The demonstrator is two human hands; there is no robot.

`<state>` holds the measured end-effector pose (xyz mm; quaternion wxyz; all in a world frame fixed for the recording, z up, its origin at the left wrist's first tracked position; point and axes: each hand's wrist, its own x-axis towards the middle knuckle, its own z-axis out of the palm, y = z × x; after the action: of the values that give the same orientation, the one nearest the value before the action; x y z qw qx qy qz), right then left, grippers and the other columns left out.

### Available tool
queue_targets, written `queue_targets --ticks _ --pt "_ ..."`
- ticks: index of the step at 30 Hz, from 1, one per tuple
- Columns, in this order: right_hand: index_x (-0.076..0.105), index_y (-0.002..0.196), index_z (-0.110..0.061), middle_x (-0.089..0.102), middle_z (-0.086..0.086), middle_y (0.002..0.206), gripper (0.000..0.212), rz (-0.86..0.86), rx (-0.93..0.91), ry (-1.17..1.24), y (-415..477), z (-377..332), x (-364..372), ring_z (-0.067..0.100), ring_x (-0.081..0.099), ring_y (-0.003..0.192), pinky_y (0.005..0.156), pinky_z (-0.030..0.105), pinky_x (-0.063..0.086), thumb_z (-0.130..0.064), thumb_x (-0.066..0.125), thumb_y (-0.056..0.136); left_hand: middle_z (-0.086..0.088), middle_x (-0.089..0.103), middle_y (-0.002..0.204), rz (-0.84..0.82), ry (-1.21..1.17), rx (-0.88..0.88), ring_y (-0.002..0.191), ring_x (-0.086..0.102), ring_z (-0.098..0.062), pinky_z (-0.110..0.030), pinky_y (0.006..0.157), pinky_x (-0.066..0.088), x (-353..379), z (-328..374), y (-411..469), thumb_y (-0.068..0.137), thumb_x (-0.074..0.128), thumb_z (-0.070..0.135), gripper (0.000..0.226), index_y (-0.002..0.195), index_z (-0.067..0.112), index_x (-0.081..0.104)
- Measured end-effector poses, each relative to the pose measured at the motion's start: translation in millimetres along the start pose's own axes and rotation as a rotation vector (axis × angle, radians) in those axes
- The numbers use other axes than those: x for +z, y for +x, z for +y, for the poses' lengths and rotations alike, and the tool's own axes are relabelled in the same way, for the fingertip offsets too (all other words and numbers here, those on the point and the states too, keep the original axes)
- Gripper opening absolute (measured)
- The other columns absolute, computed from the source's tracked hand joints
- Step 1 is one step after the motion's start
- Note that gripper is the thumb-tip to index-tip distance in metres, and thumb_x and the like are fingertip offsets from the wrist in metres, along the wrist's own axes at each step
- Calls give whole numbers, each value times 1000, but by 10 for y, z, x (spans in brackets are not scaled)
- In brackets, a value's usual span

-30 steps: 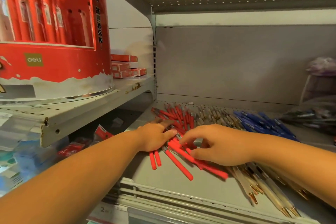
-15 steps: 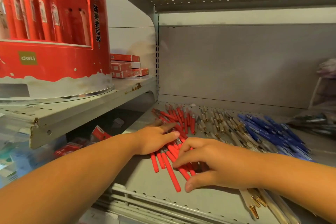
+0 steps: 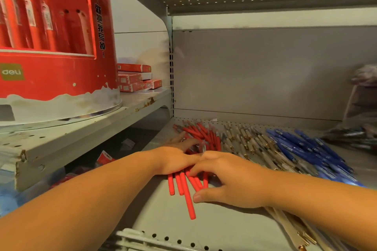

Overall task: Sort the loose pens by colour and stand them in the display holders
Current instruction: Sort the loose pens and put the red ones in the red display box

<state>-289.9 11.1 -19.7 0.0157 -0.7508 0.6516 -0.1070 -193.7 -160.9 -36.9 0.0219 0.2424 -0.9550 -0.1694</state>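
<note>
Small red boxes (image 3: 133, 78) are sitting stacked on an upper grey metal shelf (image 3: 85, 128) at left. A grey back panel (image 3: 255, 71) is standing behind. A blurred pinkish bundle (image 3: 365, 73) is resting at far right.

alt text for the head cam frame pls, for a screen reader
Two bare hands, the left hand and right hand, press together over a pile of red pens on a grey shelf. Clear pens with gold tips and blue pens lie further right; a red display holder stands on the upper left shelf.
</note>
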Motion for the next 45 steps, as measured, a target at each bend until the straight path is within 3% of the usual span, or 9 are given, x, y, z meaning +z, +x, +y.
queue_targets --ticks 8,11,16,24,30,34,38,43,45 --pt "61 107 -49 61 -32 96 17 24 238 191 58 353 -322 -19 55 89 68 12 46 -44 58 91 3 39 154 61 -66 5 134 44 -23 -42 111 37 -84 22 111 79 43 82 82 148 40 32" --pt "65 98 -42 65 -24 92 9 87 397 176 316 649 -478 -8 61 84 66 17 41 -40 60 91 2 32 157 88 -98 -83 139 38 -24 -46 114 33 -113 19 147 83 47 77 80 150 37 29" --pt "59 118 -17 63 7 117 46 -10 588 65 947 908 -437 17 56 88 64 26 41 -54 58 90 5 12 165 39 6 -89 147 23 -28 -51 118 23 16 54 92 83 35 82 83 153 41 15" --pt "49 135 -9 57 16 134 93 -99 784 152 1672 1076 -165 33 61 111 80 36 47 -72 70 69 3 8 165 53 5 -119 148 20 -27 -50 119 22 14 53 59 85 37 80 86 155 38 10" --pt "64 90 -8 68 20 104 54 -448 829 202 1912 1105 -188 31 64 71 64 32 52 -62 55 85 4 8 165 29 13 -132 148 20 -27 -49 118 23 -12 51 65 83 38 82 90 155 39 7" --pt "68 87 -6 71 18 85 57 -521 778 71 1957 1086 -222 30 69 68 71 33 56 -61 51 87 4 6 165 4 64 -118 148 16 -29 -52 119 19 -22 49 69 82 33 84 85 153 45 7" --pt "68 105 -7 70 18 103 52 -530 750 97 1977 1055 -224 29 70 91 85 37 54 -54 50 90 5 2 165 -16 89 -115 149 12 -31 -51 118 15 -19 50 73 82 30 85 78 149 53 8" --pt "64 85 -8 68 9 66 28 -560 725 95 2006 1033 -211 18 63 50 53 22 51 -32 51 91 8 3 165 -13 74 -115 148 14 -28 -46 116 17 -35 39 69 83 32 84 79 151 50 9" --pt "64 95 -5 70 12 79 21 -463 722 69 2001 1053 -194 20 63 58 61 26 54 -20 56 84 7 4 165 -7 78 -110 148 14 -27 -44 116 17 -32 44 60 84 32 83 79 152 49 8"
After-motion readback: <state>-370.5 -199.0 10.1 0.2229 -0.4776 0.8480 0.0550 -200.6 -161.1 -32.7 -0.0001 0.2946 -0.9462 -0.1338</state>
